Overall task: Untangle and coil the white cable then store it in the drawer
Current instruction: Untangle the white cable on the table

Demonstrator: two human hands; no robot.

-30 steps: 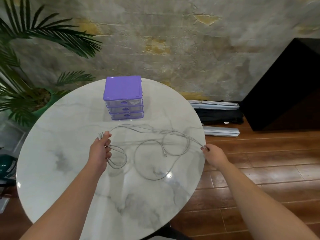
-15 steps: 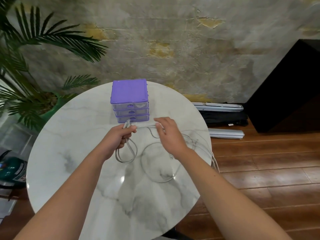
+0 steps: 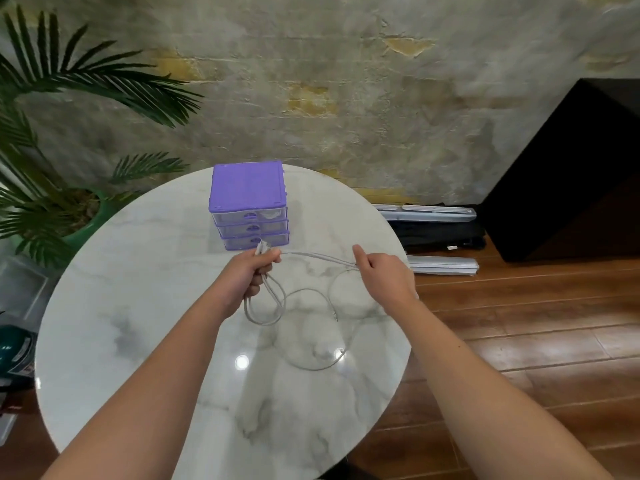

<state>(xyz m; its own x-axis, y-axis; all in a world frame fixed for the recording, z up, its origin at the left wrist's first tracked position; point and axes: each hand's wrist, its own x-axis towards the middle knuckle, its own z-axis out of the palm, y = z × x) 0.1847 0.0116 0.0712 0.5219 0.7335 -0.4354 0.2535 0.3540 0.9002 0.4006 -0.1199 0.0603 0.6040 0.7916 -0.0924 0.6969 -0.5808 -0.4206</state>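
Left hand: my left hand (image 3: 250, 276) is curled round a bundle of the cable, fingers wrapped tight on it, held just in front of the drawer unit.
Cable: the white cable (image 3: 313, 365) is partly gathered; two small loops hang from my left fist down to the table, and a plug end sticks up out of the fist, pointing toward the drawer unit.
Cable run: a pair of strands stretches from my left fist across to my right hand, long axis roughly parallel to the table's far edge.
Right hand: my right hand (image 3: 382, 276) pinches those strands between thumb and fingers, index finger raised; contact point itself is partly hidden by the hand.
Loose part: the rest lies in wide loops on the table between my forearms, toward the right edge.
Table: round marble table (image 3: 138, 323).
Drawer unit: purple drawer unit (image 3: 248, 206) stands near the far edge, three drawers all closed, fronts facing me.
Surroundings: potted palm (image 3: 52, 188) beyond the left edge.
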